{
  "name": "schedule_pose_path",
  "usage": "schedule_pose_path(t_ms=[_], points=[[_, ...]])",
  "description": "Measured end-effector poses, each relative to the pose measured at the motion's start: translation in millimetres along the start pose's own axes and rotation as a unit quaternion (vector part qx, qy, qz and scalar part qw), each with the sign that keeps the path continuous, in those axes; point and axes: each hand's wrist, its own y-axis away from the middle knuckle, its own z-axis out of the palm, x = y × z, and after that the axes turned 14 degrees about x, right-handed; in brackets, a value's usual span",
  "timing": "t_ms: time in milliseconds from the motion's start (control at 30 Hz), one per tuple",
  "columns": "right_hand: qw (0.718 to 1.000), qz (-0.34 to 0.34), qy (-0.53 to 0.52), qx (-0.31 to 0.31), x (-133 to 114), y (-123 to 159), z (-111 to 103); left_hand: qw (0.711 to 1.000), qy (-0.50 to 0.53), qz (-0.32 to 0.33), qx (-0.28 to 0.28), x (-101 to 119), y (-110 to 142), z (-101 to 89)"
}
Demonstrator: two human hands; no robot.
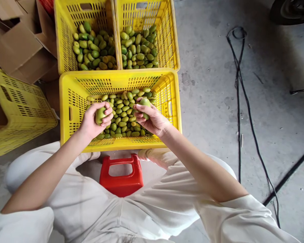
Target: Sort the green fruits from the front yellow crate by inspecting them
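My left hand (96,118) is closed around a green oval fruit (100,115), its fingers curled over the front. Another green oval fruit (145,103) is gripped in my right hand (152,118), between thumb and fingers, with its upper end showing. Both hands are above the near yellow crate (120,144), which holds many similar green fruits (125,118) heaped in the middle and toward the right. I cannot tell the exact kind of fruit.
Beyond stand two more yellow crates, left (59,44) and right (176,44), holding green and yellowish fruits. At far left are another yellow crate (22,111) and cardboard boxes (17,47). A red stool (121,182) sits between my legs. Black cables (239,74) cross the floor at right.
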Motion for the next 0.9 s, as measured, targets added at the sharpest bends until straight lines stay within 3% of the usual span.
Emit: schedule_pose_path(t_ms=[500,700,900], points=[[0.999,0.005,-0.035,0.013,2.0,-0.3,1.8,1.0,-0.002,-0.025,0.014,-0.8,-2.7,-3.5],[0.996,0.02,-0.071,0.053,-4.4,-1.9,-4.3,0.997,0.074,0.025,-0.009,-4.4,1.5,-1.0],[0.994,0.0,-0.089,0.057,-5.3,0.8,-1.9,0.998,0.045,0.044,-0.003,-4.0,5.0,1.3]])
